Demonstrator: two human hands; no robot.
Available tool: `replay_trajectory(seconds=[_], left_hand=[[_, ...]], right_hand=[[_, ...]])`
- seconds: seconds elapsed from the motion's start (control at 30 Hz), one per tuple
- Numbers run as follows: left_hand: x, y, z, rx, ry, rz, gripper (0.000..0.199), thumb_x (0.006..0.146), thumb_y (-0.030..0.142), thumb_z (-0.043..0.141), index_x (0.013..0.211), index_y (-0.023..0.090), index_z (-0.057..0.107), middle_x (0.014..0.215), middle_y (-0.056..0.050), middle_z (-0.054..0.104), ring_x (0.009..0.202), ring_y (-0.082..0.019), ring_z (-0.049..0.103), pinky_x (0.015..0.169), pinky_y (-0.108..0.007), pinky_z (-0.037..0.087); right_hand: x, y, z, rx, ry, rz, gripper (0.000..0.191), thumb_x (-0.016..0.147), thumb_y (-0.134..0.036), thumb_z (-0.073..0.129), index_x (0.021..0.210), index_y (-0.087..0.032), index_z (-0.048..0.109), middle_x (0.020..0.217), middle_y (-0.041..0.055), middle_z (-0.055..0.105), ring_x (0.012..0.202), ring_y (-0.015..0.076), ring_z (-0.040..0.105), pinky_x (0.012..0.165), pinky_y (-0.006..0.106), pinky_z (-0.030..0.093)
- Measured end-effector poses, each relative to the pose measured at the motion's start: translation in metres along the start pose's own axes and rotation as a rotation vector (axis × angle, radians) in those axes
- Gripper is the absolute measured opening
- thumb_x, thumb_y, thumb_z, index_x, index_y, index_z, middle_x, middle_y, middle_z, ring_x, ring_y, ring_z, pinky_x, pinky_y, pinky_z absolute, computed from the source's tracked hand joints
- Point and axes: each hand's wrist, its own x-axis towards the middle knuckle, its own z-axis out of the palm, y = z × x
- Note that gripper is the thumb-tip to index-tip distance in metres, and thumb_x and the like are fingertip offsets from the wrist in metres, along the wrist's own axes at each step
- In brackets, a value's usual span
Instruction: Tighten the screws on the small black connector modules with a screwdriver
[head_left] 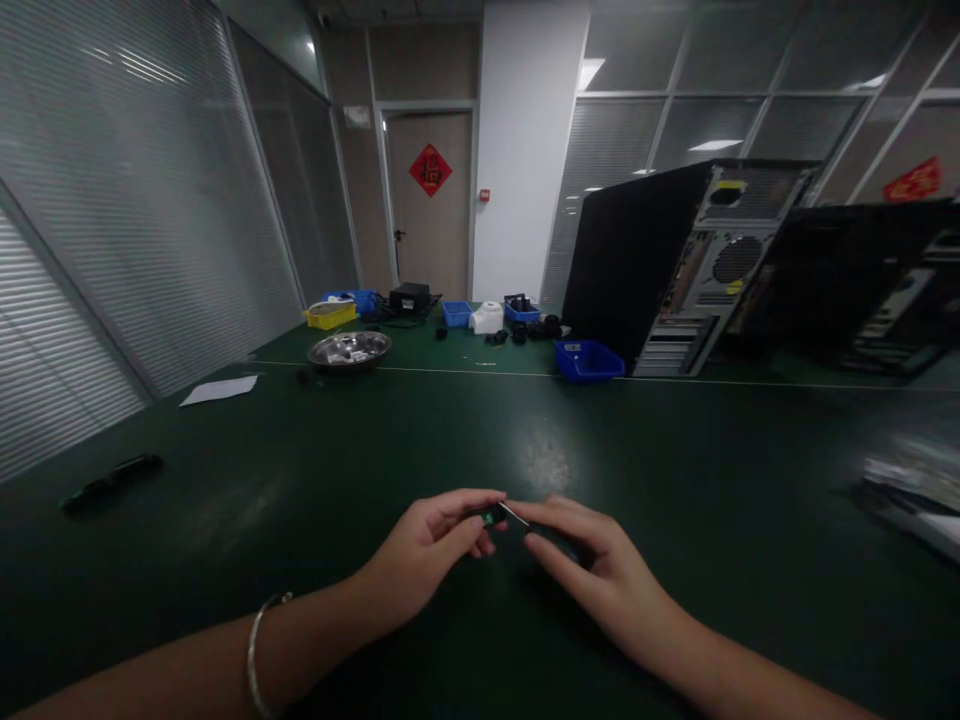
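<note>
Near the middle of the green table, my left hand [439,545] pinches a small dark part [491,516] with a green patch on it. My right hand [589,555] is closed around the dark handle of a screwdriver-like tool [514,515]. The tool's thin metal shaft points left, and its tip is at the small part between the left fingertips. Whether the tip touches the part is too small to tell. Fingers partly cover both the part and the handle.
A dark pen-like tool [112,482] and a white paper [219,390] lie at left. Farther back are a metal dish [349,350], a blue bin [589,361] and a black computer case [637,260]. A blurred pale object [915,500] is at right.
</note>
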Motion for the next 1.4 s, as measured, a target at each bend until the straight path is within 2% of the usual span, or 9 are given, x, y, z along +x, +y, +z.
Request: replay_trajectory(seconds=[0.1,0.23,0.43,0.6,0.7,0.83,1.0,1.2,1.4], left_hand=[[-0.0031,0.0032,-0.0012,0.113,0.062,0.005,0.033,0.090,0.021,0.051,0.120,0.017,0.063,0.095,-0.005,0.060,0.080,-0.015,0.055,0.079,-0.032,0.044],[-0.0052,0.0031,-0.0024,0.135,0.101,0.021,0.031,0.090,0.022,0.052,0.117,0.021,0.066,0.096,-0.004,0.061,0.081,-0.015,0.056,0.079,-0.031,0.045],[-0.0037,0.0006,-0.0027,0.082,0.080,-0.003,0.027,0.084,0.019,0.062,0.110,0.023,0.069,0.110,-0.005,0.062,0.092,-0.016,0.059,0.081,-0.029,0.047],[-0.0056,-0.0027,-0.0028,0.185,0.100,0.002,0.025,0.088,0.022,0.058,0.111,0.020,0.068,0.079,-0.002,0.067,0.069,-0.013,0.061,0.069,-0.027,0.050],[-0.0086,-0.0016,-0.0027,0.330,0.111,0.078,0.023,0.088,0.021,0.059,0.108,0.022,0.070,0.084,-0.003,0.069,0.074,-0.015,0.064,0.072,-0.028,0.051],[-0.0102,0.0021,-0.0022,0.463,0.131,0.165,0.023,0.087,0.018,0.061,0.107,0.025,0.071,0.098,-0.003,0.072,0.091,-0.017,0.066,0.083,-0.027,0.050],[-0.0102,0.0028,-0.0019,0.463,0.171,0.187,0.023,0.087,0.017,0.061,0.107,0.024,0.071,0.100,-0.003,0.072,0.090,-0.016,0.067,0.081,-0.026,0.051],[-0.0099,0.0013,-0.0029,0.443,0.136,0.177,0.023,0.086,0.015,0.063,0.105,0.023,0.072,0.100,-0.004,0.072,0.094,-0.018,0.066,0.084,-0.027,0.051],[-0.0094,0.0030,-0.0021,0.303,0.111,0.106,0.021,0.087,0.019,0.060,0.103,0.020,0.072,0.092,-0.005,0.071,0.077,-0.016,0.067,0.074,-0.028,0.054]], right_hand=[[0.0009,0.0023,0.0000,-0.044,-0.013,0.021,0.032,0.094,-0.024,0.055,0.124,-0.027,0.063,0.091,0.0035,0.066,0.081,0.0171,0.061,0.071,0.029,0.047],[0.0004,0.0074,0.0002,-0.060,-0.064,0.030,0.033,0.094,-0.022,0.055,0.126,-0.027,0.061,0.092,0.0032,0.065,0.081,0.0166,0.061,0.070,0.028,0.048],[-0.0005,0.0067,0.0007,-0.053,-0.092,0.028,0.033,0.093,-0.021,0.054,0.125,-0.026,0.062,0.093,0.0045,0.066,0.081,0.0175,0.062,0.070,0.030,0.049],[0.0008,0.0051,0.0008,-0.054,-0.109,0.003,0.034,0.093,-0.019,0.054,0.125,-0.027,0.062,0.094,0.0047,0.066,0.083,0.0177,0.062,0.072,0.031,0.050],[0.0004,0.0057,0.0014,-0.053,-0.110,-0.020,0.034,0.093,-0.018,0.054,0.125,-0.027,0.062,0.095,0.0044,0.066,0.084,0.0174,0.062,0.072,0.030,0.050],[-0.0022,0.0063,0.0036,-0.058,-0.088,-0.029,0.033,0.092,-0.017,0.055,0.123,-0.026,0.063,0.093,0.0049,0.066,0.083,0.0177,0.062,0.071,0.031,0.050],[-0.0032,0.0077,0.0040,-0.072,-0.075,-0.020,0.034,0.093,-0.018,0.053,0.125,-0.025,0.062,0.091,0.0048,0.066,0.080,0.0174,0.062,0.069,0.031,0.049],[-0.0027,0.0059,0.0025,-0.045,-0.076,-0.026,0.033,0.092,-0.017,0.055,0.122,-0.026,0.064,0.092,0.0050,0.067,0.082,0.0172,0.063,0.070,0.030,0.050],[-0.0011,0.0024,0.0022,-0.026,-0.077,-0.042,0.034,0.092,-0.017,0.055,0.123,-0.026,0.064,0.093,0.0049,0.068,0.081,0.0169,0.063,0.070,0.028,0.050]])
